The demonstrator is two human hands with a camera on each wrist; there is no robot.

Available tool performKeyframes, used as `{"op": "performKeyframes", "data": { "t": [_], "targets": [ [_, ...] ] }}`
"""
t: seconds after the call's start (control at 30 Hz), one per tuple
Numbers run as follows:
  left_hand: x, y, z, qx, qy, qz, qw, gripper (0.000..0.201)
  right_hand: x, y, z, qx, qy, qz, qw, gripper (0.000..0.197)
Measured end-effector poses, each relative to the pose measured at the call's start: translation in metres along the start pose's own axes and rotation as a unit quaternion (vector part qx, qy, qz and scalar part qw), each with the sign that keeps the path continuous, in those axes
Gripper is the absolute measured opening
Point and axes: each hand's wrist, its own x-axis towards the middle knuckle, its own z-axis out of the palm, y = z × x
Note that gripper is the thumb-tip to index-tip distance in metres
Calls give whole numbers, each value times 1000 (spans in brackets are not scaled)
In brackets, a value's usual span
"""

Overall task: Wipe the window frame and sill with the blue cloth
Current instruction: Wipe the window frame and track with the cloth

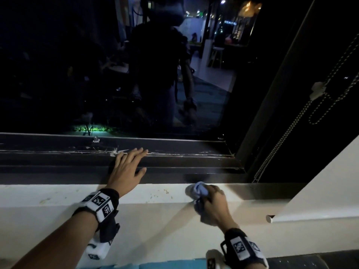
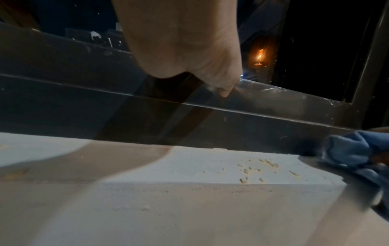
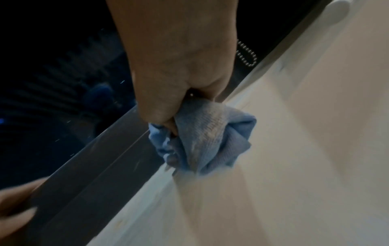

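My right hand [image 1: 211, 200] [image 3: 172, 79] grips a bunched blue cloth [image 1: 198, 190] [image 3: 202, 141] [image 2: 349, 149] and holds it down on the white sill [image 1: 155, 193] [image 3: 284, 166] [image 2: 189, 166], close to the dark window frame [image 1: 174, 169] [image 3: 94, 166] [image 2: 252, 129]. My left hand [image 1: 126, 167] [image 2: 185, 50] lies flat on the frame's lower rail to the left of the cloth, fingers straight and spread, holding nothing. Yellowish crumbs [image 1: 166, 191] [image 2: 263, 168] dot the sill between the two hands.
Dark glass [image 1: 116, 74] fills the window above the rail and mirrors a person. At the right, a bead chain [image 1: 281, 140] hangs along the frame's upright, and a white roller blind [image 1: 320, 200] reaches in over the sill's right end.
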Motion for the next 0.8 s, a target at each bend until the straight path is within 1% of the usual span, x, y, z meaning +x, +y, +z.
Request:
{"op": "performKeyframes", "data": {
  "t": [0.07,0.1,0.17,0.2,0.27,0.3,0.37,0.4,0.47,0.5,0.53,0.57,0.6,0.63,0.67,0.7,0.73,0.8],
  "targets": [
    [1,1,0,2,2,1,1000,59,12,16,-15,-3,93,82,992,43],
    [1,1,0,4,2,1,1000,59,17,22,-18,-16,113,129,985,47],
    [0,0,0,9,0,2,1000,59,22,25,-16,-67,86,211,971,54],
    [0,0,0,12,-1,2,1000,59,22,21,-13,-107,69,232,964,57],
    [0,0,-1,16,2,3,1000,57,19,3,-2,-177,57,235,954,54],
    [1,1,-2,19,6,4,1000,56,17,-6,5,-192,53,228,953,51],
    [3,3,-5,22,10,2,1000,54,9,-24,22,-196,29,187,962,49],
    [4,4,-6,20,10,-4,1000,53,3,-31,29,-183,14,155,971,50],
    [7,7,-10,17,11,-16,1000,54,-7,-40,33,-108,-18,77,991,50],
    [8,8,-12,16,7,-18,1000,56,-9,-42,29,-55,-39,47,997,47],
    [9,9,-14,15,2,-19,1000,57,-12,-44,21,-1,-47,31,998,39],
    [9,8,-15,15,-4,-18,1000,57,-11,-43,12,58,-44,30,997,28],
    [9,8,-16,15,-10,-15,1000,57,-10,-40,3,105,-30,47,993,19],
    [7,7,-17,14,-12,-11,1000,56,-8,-35,-4,141,-1,70,987,15],
    [5,7,-18,12,-9,-7,1000,56,-5,-28,-8,161,36,93,982,18],
    [2,8,-20,8,-1,-2,1000,56,-1,-18,-10,145,70,111,981,23],
    [-1,9,-20,-1,9,3,1000,56,3,-10,-9,89,83,128,984,31],
    [-10,12,-20,-27,34,4,999,51,9,-2,1,-36,57,160,985,45]
  ]
}}
